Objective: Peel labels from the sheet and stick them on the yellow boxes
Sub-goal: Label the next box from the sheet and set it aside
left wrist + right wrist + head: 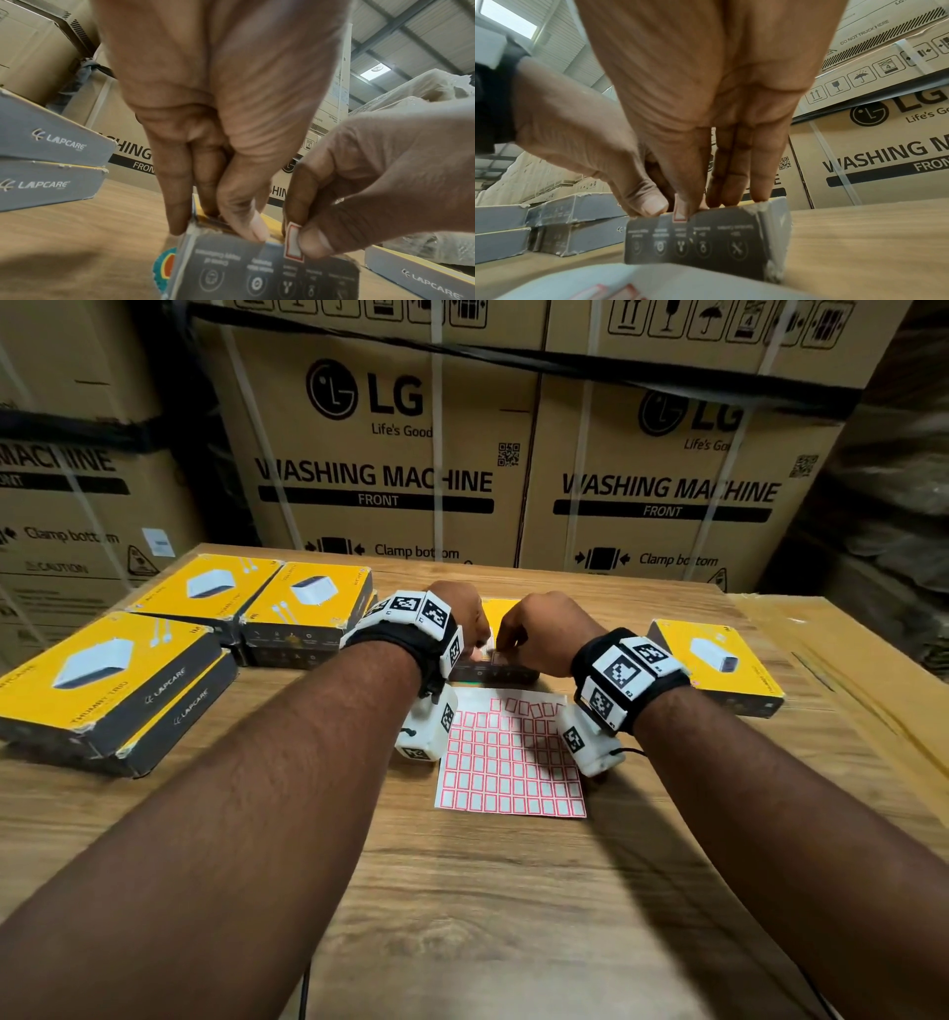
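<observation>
My right hand (365,192) pinches one red-bordered label (293,242) between thumb and forefinger, its lower part already against the dark side panel of the yellow box (706,237) in front of me. My left hand (221,125) grips that box at its top edge, thumb on the near rim and fingers behind, so neither grip is free.

I judge the sound way is to keep the box braced, lay the label down from its stuck end and smooth it flat, clear of the printed icons. The small captions above those icons are too blurred to read.

The label sheet (508,762) lies on the worktop (513,916) just nearer me than the box. Left of the box, the other yellow boxes (108,680) read "LAPCARE". Behind it, cartons (380,469) read "LG", "Life's Good", "WASHING MACHINE", "FRONT", "Clamp bottom"; one says "DO NOT TRUCK HERE".
</observation>
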